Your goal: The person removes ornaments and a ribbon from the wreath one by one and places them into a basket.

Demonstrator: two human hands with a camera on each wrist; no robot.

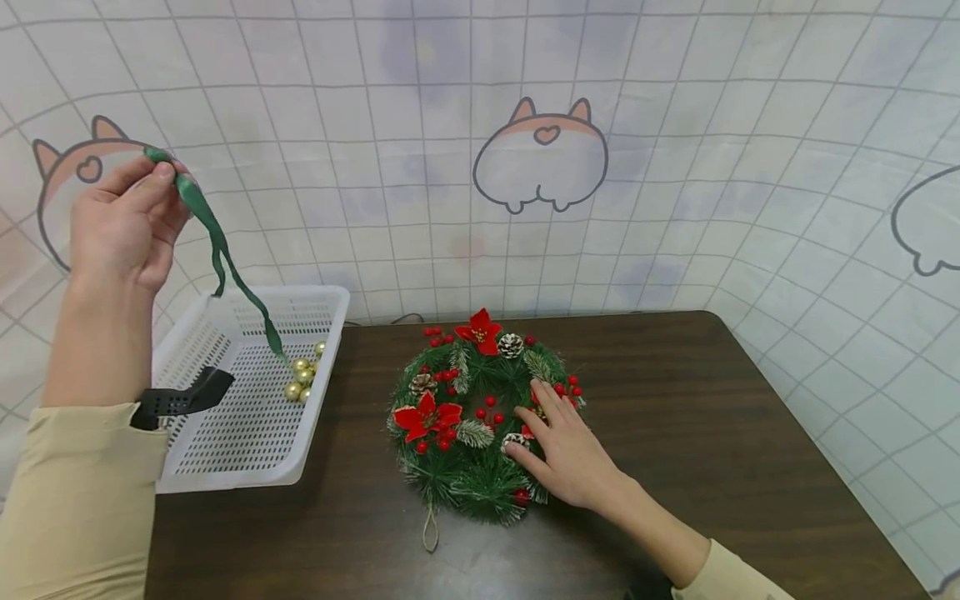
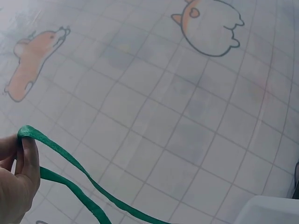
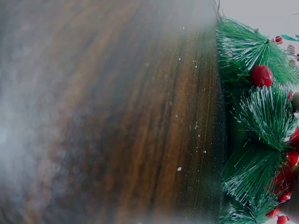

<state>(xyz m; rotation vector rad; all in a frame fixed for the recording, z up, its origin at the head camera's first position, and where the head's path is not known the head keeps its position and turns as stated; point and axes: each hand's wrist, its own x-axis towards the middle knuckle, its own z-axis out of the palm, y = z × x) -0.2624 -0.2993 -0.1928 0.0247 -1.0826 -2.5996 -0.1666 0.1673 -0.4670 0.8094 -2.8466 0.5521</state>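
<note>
Raised above the basket, my left hand (image 1: 135, 217) pinches a green ribbon (image 1: 206, 208) between thumb and fingers. Two lengths of the ribbon hang down, one reaching into the basket. In the left wrist view the ribbon (image 2: 60, 150) loops over the fingertips. A green wreath (image 1: 480, 492) with red poinsettias, red berries, pinecones and frosted sprigs lies flat on the table. My right hand (image 1: 566, 450) rests on the wreath's right side with fingers spread, partly covering a red flower. The right wrist view shows the wreath's needles (image 3: 264, 116) but not the hand.
A white plastic basket (image 1: 326, 375) stands at the table's left, with several gold balls (image 1: 300, 379) inside. A twine loop (image 1: 430, 530) sticks out from the wreath's near edge. Behind the brown table (image 1: 675, 383) hangs a checked cloth (image 1: 420, 167) with cartoon prints.
</note>
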